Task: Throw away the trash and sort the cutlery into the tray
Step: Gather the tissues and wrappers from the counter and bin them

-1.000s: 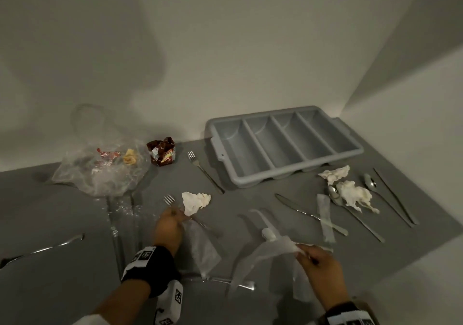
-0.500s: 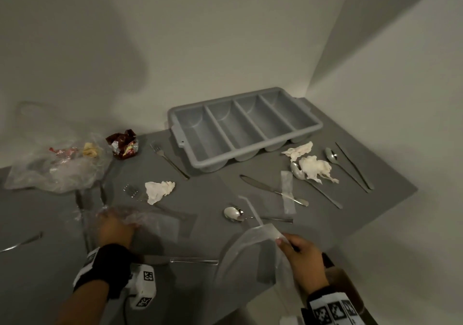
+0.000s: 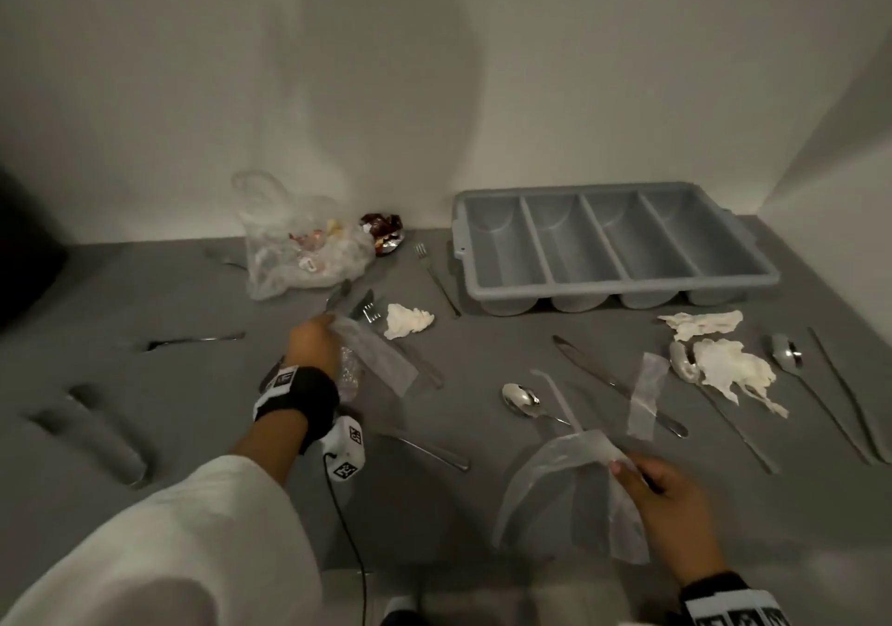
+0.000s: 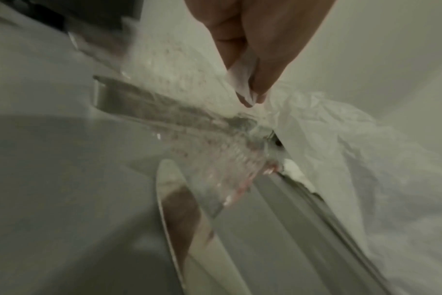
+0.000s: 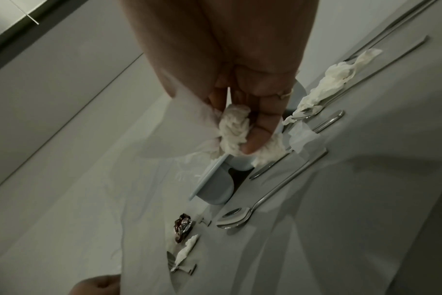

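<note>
The left hand (image 3: 313,343) reaches out over the middle of the table, white-sleeved arm extended, thumb and fingers pinching a thin sheet. The right hand (image 3: 668,505) hangs near the table's front edge, fingers curled, apparently round a crumpled wad plus a translucent sheet.

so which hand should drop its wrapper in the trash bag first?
Left, probably. The left hand pinches a wrapper just in front of the trash bag; the right hand sits nearer the person, farther off.
</note>
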A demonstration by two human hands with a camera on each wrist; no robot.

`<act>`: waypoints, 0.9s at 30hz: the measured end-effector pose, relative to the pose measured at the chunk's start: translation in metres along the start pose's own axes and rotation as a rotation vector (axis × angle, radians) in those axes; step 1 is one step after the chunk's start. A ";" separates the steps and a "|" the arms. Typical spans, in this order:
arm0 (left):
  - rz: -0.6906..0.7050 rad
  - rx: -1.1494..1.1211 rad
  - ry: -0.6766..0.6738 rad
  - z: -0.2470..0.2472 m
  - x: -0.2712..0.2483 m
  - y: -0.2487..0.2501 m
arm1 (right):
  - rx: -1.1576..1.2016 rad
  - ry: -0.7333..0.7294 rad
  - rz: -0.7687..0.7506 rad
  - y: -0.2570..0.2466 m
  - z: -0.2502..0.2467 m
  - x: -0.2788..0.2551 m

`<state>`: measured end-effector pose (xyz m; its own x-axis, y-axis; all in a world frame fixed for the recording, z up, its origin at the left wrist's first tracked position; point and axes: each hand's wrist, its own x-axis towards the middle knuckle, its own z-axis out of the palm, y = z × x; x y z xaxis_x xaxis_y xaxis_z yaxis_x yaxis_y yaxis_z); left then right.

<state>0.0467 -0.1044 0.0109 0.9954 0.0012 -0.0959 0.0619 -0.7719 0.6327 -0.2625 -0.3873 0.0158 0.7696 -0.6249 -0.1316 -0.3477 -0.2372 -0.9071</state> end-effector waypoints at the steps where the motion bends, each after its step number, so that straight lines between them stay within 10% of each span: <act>1: 0.019 -0.018 0.037 -0.004 -0.011 0.007 | -0.004 -0.008 0.007 0.003 0.002 0.000; 10: 0.600 -0.103 0.133 0.012 -0.124 0.089 | -0.006 0.067 0.041 0.002 -0.036 -0.016; 18: 0.669 -0.300 -0.423 0.096 -0.264 0.185 | 0.124 0.469 0.226 0.066 -0.142 -0.079; 27: 1.046 0.040 -0.932 0.235 -0.372 0.236 | 0.224 0.932 0.487 0.157 -0.210 -0.185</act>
<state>-0.3268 -0.4365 0.0149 0.1639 -0.9834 -0.0781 -0.6865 -0.1705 0.7069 -0.5721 -0.4651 -0.0185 -0.1700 -0.9588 -0.2277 -0.3279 0.2729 -0.9044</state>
